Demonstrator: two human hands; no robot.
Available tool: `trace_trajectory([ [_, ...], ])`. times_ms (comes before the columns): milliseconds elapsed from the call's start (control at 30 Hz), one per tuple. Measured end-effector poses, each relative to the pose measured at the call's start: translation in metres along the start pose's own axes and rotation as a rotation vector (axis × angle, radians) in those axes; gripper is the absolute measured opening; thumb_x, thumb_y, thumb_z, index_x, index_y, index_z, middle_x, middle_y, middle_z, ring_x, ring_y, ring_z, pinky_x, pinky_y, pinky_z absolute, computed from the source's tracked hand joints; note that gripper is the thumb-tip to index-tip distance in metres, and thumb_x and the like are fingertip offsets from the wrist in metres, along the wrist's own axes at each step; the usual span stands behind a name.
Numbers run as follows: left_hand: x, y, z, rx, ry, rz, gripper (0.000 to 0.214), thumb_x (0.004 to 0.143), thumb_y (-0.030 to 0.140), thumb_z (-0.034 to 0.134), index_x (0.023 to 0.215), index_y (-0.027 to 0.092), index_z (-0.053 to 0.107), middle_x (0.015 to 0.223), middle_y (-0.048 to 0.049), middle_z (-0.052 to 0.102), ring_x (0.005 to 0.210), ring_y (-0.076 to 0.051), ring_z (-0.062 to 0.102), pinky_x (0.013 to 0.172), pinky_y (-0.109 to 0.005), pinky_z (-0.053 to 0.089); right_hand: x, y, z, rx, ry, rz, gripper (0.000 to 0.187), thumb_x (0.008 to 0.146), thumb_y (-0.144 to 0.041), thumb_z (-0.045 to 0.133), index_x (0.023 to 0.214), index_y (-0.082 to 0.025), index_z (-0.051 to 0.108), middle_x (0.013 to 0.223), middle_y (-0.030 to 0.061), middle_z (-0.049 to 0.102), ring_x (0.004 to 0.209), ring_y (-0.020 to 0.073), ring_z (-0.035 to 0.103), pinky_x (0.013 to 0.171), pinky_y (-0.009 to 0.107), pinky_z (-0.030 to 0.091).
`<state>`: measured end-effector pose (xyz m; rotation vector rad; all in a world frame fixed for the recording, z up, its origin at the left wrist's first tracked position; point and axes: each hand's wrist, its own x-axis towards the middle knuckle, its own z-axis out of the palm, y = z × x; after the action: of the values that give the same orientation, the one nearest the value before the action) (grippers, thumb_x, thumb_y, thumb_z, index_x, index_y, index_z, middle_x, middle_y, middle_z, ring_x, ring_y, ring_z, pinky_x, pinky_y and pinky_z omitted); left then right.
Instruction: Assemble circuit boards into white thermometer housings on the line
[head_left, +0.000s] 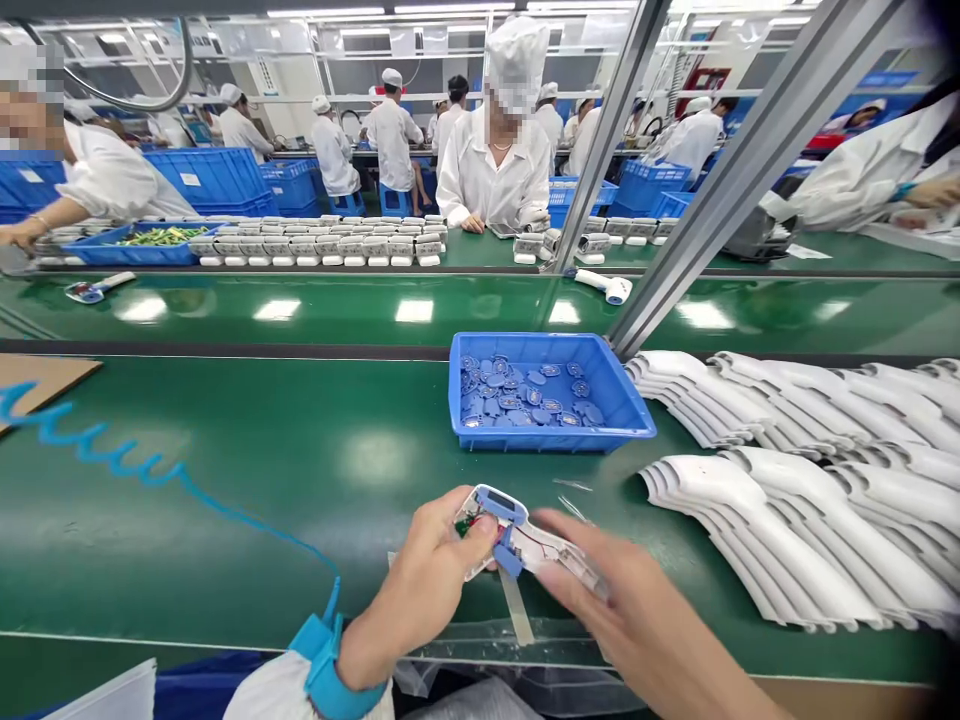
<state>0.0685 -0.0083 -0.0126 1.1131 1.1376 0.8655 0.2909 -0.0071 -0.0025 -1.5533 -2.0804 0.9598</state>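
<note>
Housing (559, 548) of a white handheld device lies open between the two hands over the near part of the green workbench (225, 590), its inside facing up. The left hand (424, 575) grasps the wide head end, thumb laid across the inside by the green circuit board (466, 522) and a blue part (509, 556). The right hand (637, 600) grasps the handle end between fingers and thumb; blur hides how firm that hold is. Good handling, as I judge it, has the left hand steady the head without pressing hard on the board, while the right fingers keep the thin wires (541, 546) down inside the shell walls, away from the rim where they could be pinched.

The widest room for moving lies to the left, though a coiled blue cord (247, 520) crosses it to the wrist strap (324, 665) and could snag on a long reach. Far of the hands, the blue bin (551, 440) limits forward travel. On the right, nested white shells (795, 545) fan out beyond the right hand, so that elbow should swing low and narrow. The bench's near edge runs just below the work, with a tape strip (516, 610) beside it.
</note>
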Motion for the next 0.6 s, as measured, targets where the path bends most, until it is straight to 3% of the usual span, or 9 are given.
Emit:
trace_trajectory([
  [67, -0.002, 0.003, 0.000, -0.015, 0.005, 0.003, 0.024, 0.095, 0.039, 0.056, 0.102, 0.017, 0.064, 0.093, -0.0039, 0.063, 0.084, -0.016, 0.055, 0.076, -0.026, 0.044, 0.003, -0.015, 0.007, 0.124, -0.169, 0.118, 0.042, 0.098, -0.056, 0.043, 0.102, -0.026, 0.071, 0.074, -0.0008, 0.066, 0.058, 0.0137, 0.057, 0.050, 0.024, 0.044],
  [100, -0.004, 0.005, 0.000, -0.014, 0.015, 0.000, 0.023, 0.094, 0.037, 0.059, 0.107, 0.019, 0.062, 0.100, -0.0041, 0.064, 0.091, -0.017, 0.056, 0.081, -0.026, 0.044, 0.004, -0.020, 0.010, 0.152, -0.186, 0.159, 0.043, 0.097, -0.057, 0.043, 0.096, -0.025, 0.071, 0.067, -0.0023, 0.061, 0.052, 0.0117, 0.049, 0.046, 0.023, 0.038],
  [233, -0.010, 0.010, -0.002, 0.021, 0.037, -0.057, 0.033, 0.083, 0.022, 0.068, 0.115, 0.022, 0.057, 0.107, -0.0029, 0.066, 0.100, -0.019, 0.058, 0.086, -0.028, 0.044, 0.006, -0.023, 0.019, 0.121, -0.076, 0.143, 0.042, 0.096, -0.057, 0.046, 0.086, -0.024, 0.071, 0.061, -0.0032, 0.053, 0.054, 0.0112, 0.038, 0.046, 0.024, 0.030],
  [333, -0.007, 0.012, -0.003, 0.049, 0.061, -0.068, 0.023, 0.080, 0.018, 0.066, 0.103, 0.019, 0.062, 0.101, -0.0031, 0.067, 0.095, -0.019, 0.059, 0.082, -0.028, 0.044, 0.006, -0.023, 0.019, 0.002, -0.020, 0.045, 0.040, 0.098, -0.053, 0.045, 0.084, -0.026, 0.070, 0.062, -0.0031, 0.056, 0.053, 0.0122, 0.041, 0.047, 0.025, 0.030],
  [467, -0.001, 0.011, -0.004, 0.121, 0.021, -0.076, 0.014, 0.087, 0.025, 0.062, 0.096, 0.016, 0.067, 0.092, -0.0044, 0.068, 0.086, -0.017, 0.059, 0.074, -0.028, 0.042, 0.002, -0.022, 0.012, -0.133, -0.021, -0.057, 0.036, 0.100, -0.047, 0.044, 0.085, -0.028, 0.071, 0.067, -0.0032, 0.064, 0.055, 0.0138, 0.053, 0.049, 0.025, 0.039],
  [533, -0.001, 0.009, -0.004, 0.142, -0.009, -0.065, 0.018, 0.091, 0.030, 0.060, 0.100, 0.016, 0.067, 0.091, -0.0043, 0.068, 0.084, -0.017, 0.058, 0.073, -0.028, 0.042, -0.002, -0.015, 0.005, -0.126, -0.023, -0.080, 0.030, 0.100, -0.045, 0.047, 0.100, -0.030, 0.073, 0.082, -0.0016, 0.072, 0.066, 0.0157, 0.064, 0.054, 0.025, 0.048],
  [600, -0.002, 0.007, -0.005, 0.105, -0.032, -0.063, 0.021, 0.093, 0.033, 0.058, 0.104, 0.017, 0.065, 0.094, -0.0047, 0.067, 0.085, -0.016, 0.058, 0.074, -0.027, 0.042, -0.008, 0.001, -0.009, -0.133, 0.060, -0.084, 0.032, 0.097, -0.048, 0.052, 0.118, -0.032, 0.070, 0.107, 0.0019, 0.075, 0.087, 0.0194, 0.071, 0.059, 0.026, 0.054],
])
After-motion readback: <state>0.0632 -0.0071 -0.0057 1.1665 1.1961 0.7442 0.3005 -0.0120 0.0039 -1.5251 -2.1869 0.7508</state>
